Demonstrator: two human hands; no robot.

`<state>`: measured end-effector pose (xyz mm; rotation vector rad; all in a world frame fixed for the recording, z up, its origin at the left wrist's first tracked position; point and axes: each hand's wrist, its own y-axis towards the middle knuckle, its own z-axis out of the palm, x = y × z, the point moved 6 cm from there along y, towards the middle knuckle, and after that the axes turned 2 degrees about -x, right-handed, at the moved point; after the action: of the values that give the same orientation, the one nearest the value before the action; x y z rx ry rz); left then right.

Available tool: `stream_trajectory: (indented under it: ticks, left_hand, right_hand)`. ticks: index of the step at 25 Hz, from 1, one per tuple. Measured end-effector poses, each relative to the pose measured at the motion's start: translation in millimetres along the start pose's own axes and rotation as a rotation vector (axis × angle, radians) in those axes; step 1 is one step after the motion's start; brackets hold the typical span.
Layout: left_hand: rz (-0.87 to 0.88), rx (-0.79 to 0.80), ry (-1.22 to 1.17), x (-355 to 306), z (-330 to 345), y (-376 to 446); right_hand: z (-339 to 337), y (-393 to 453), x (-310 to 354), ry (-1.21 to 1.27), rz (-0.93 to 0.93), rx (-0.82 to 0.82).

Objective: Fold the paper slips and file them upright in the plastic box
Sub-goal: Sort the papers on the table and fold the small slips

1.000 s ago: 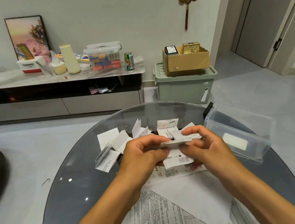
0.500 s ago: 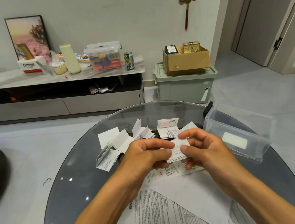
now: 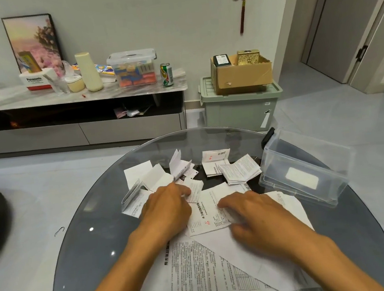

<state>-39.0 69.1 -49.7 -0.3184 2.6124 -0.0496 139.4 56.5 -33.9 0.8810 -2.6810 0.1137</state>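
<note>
Both hands have come down from mid-air onto the tabletop (image 3: 81, 229): the left hand (image 3: 167, 208) pinches a folded slip (image 3: 195, 190), the right hand (image 3: 249, 213) presses a flat slip (image 3: 208, 213), while the plastic box (image 3: 306, 168) waits at the right edge, unfilled.

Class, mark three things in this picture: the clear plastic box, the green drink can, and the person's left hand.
Plastic box (image 3: 284, 166): head view, on its near clear wall.
Drink can (image 3: 166, 74): head view, middle of its side.
Left hand (image 3: 167, 208): head view, back of the hand.
</note>
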Motion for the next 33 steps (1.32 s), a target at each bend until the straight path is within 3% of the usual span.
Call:
stream_trajectory:
  ticks: [3, 5, 7, 10, 12, 14, 18, 22, 27, 29, 33]
  left_hand:
    - [0.033, 0.015, 0.048, -0.4, -2.3, 1.2]
    - [0.081, -0.121, -0.073, -5.9, -18.0, -0.8]
    - [0.117, -0.221, -0.419, -14.0, -36.3, -4.3]
    - [0.147, 0.046, -1.064, -36.1, -42.8, -17.2]
    - [0.160, 0.182, -1.195, -42.1, -36.1, -21.5]
    - [0.149, 0.199, -1.173, -42.6, -30.1, -25.7]
    - [0.070, 0.043, -1.109, -35.1, -33.4, -24.7]
    - [0.030, 0.144, -1.295, -38.3, -31.4, -24.5]
    - [0.042, 0.158, -1.064, -37.8, -15.5, -27.1]
    - [0.055, 0.265, -1.102, -44.1, -9.6, -31.7]
    - [0.093, 0.356, -1.120, -49.3, -3.4, -34.2]
  right_hand:
    - [-3.4, 2.1, 0.9, -0.113, -0.010, -0.133]
    - [-13.7, 1.8, -9.2, -0.003, 0.035, -0.242]
    - [-35.0, -1.4, -23.2, 0.456, 0.167, -0.386]
    - [-45.0, -7.1, -34.5, 1.312, 0.352, -0.409]
    - [-37.9, -5.5, -31.9, 1.561, 0.403, -0.363]
    - [-31.9, -4.3, -28.1, 1.574, 0.442, -0.341]
    - [-37.6, -8.1, -33.5, 1.424, 0.524, -0.362]
    - [-38.7, -4.6, -23.7, 1.579, 0.435, -0.262]
    - [-35.1, -0.4, -17.3, 1.563, 0.324, -0.272]
    - [-32.0, 0.2, -14.0, 1.565, 0.304, -0.301]
    - [-27.0, 0.1, -17.1, 1.083, 0.314, -0.426]
